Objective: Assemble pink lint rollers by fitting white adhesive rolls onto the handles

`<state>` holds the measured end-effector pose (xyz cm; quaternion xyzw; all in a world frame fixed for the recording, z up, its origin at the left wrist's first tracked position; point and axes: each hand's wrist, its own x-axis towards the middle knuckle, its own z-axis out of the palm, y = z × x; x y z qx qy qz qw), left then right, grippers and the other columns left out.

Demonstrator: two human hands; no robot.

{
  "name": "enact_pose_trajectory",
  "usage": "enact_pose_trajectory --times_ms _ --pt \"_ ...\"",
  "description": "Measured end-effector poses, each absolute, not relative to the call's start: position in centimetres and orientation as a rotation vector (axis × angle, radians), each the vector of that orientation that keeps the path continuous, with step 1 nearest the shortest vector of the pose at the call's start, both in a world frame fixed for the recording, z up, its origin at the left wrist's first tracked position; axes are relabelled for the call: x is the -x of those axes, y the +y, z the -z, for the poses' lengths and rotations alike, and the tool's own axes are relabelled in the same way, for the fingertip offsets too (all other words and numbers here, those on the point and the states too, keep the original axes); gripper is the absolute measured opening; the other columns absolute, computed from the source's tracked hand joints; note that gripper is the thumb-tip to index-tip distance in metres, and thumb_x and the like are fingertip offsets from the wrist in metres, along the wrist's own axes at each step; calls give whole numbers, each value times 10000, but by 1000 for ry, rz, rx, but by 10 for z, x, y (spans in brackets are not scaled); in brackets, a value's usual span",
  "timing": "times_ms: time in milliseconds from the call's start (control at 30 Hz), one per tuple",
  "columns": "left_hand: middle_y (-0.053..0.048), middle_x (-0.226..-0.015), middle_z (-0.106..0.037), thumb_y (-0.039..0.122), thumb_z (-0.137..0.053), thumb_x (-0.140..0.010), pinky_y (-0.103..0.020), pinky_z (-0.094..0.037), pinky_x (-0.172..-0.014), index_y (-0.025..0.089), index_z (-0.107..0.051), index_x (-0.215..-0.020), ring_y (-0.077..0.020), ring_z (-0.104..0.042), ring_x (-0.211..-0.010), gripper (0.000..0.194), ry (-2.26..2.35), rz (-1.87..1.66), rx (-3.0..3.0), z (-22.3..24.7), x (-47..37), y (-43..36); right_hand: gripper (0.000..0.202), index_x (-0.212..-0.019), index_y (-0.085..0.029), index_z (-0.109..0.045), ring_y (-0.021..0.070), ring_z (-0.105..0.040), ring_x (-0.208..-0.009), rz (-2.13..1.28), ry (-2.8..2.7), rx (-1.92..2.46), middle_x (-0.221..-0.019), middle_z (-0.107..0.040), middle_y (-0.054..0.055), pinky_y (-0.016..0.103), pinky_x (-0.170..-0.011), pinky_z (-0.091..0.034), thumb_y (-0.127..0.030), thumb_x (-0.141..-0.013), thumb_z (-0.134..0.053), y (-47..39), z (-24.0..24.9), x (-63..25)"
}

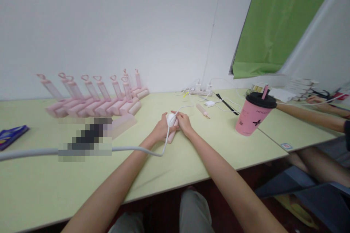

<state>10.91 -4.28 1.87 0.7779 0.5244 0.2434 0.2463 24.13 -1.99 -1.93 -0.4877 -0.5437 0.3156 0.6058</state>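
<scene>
At the middle of the table, a pale pink block (171,138) lies between both hands. My left hand (160,130) is closed around its left side, with the thumb reaching across it. Curled fingers of my right hand (184,123) press on the block's right upper part. A white round piece (171,119) with a white cable (165,145) sits over the block, between the hands; whether it is plugged in cannot be made out. Beyond my right hand lies a pink tube (202,111) with a narrow tip. The fingers partly hide the block.
Several pink blocks (94,108) with upright clear tubes and heart-shaped loops stand at left. A pink cup (250,116) with black lid stands at right. Behind are a power strip (201,93), a white plug (210,104) and a black strap (226,104). Another person's arm (311,115) rests far right.
</scene>
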Motion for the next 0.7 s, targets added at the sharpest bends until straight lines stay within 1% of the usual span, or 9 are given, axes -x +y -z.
enact_pose_trajectory --times_ms 67,133,200,267,333,400,533,633,700 --pt "-178 -1156 -538 517 -597 -669 -354 -429 -820 108 -119 -1374 -265 -577 -973 946 1392 -754 -2096 -17 -108 -41 332 -1075 -206 -592 148 -579 -920 -868 -1162 1017 -1012 -661 36 261 -803 -445 -350 -813 -448 -20 18 -239" --pt "-168 -1167 -515 508 -583 -690 -351 -420 -844 113 -62 -1384 -244 -565 -983 953 1330 -884 -2067 -15 -106 -39 422 -1207 -249 -475 142 -591 -880 -1034 -1050 972 -1029 -647 18 258 -750 -471 -364 -801 -482 -22 16 -235" --pt "-164 -1202 -473 485 -574 -709 -339 -404 -881 115 -22 -1385 -222 -534 -1027 948 1254 -1015 -2055 -12 -105 -36 450 -1235 -267 -426 139 -600 -814 -1208 -1000 935 -1017 -640 11 252 -687 -486 -379 -803 -489 -27 14 -231" --pt "-170 -1244 -423 470 -563 -723 -339 -374 -932 106 -13 -1383 -214 -481 -1102 933 1208 -1117 -2071 -7 -104 -34 412 -1210 -258 -448 146 -601 -790 -1353 -1027 861 -1006 -639 19 261 -661 -493 -406 -825 -457 -33 12 -228" --pt "-175 -1273 -383 462 -557 -728 -363 -331 -982 101 -52 -1380 -226 -417 -1169 901 1218 -1171 -2131 -1 -105 -32 387 -1182 -247 -480 158 -603 -801 -1420 -1078 803 -986 -646 28 273 -664 -498 -425 -843 -426 -37 10 -227" --pt "-169 -1296 -356 450 -540 -741 -396 -286 -1018 117 -95 -1379 -239 -363 -1211 846 1251 -1160 -2229 2 -107 -30 370 -1157 -236 -506 164 -605 -803 -1405 -1100 806 -948 -657 32 274 -675 -499 -411 -836 -447 -39 10 -228" --pt "-151 -1374 -285 436 -450 -800 -413 -226 -1053 145 -137 -1379 -235 -253 -1288 719 1320 -992 -2400 -8 -103 -25 352 -1120 -209 -525 157 -606 -774 -1359 -1041 877 -880 -660 27 268 -677 -497 -351 -798 -513 -35 13 -232" --pt "-141 -1384 -287 430 -439 -804 -429 -217 -1050 157 -248 -1345 -252 -256 -1285 636 1545 -862 -2487 -22 -78 -17 380 -1122 -224 -501 150 -603 -752 -1317 -987 933 -893 -648 20 279 -669 -495 -385 -780 -531 -29 16 -236" --pt "-158 -1355 -323 405 -518 -752 -491 -199 -1032 164 -345 -1297 -310 -266 -1267 621 1838 -743 -2539 -27 -52 -13 387 -1093 -232 -494 146 -597 -768 -1245 -941 974 -919 -635 13 279 -682 -491 -405 -752 -556 -25 17 -240"
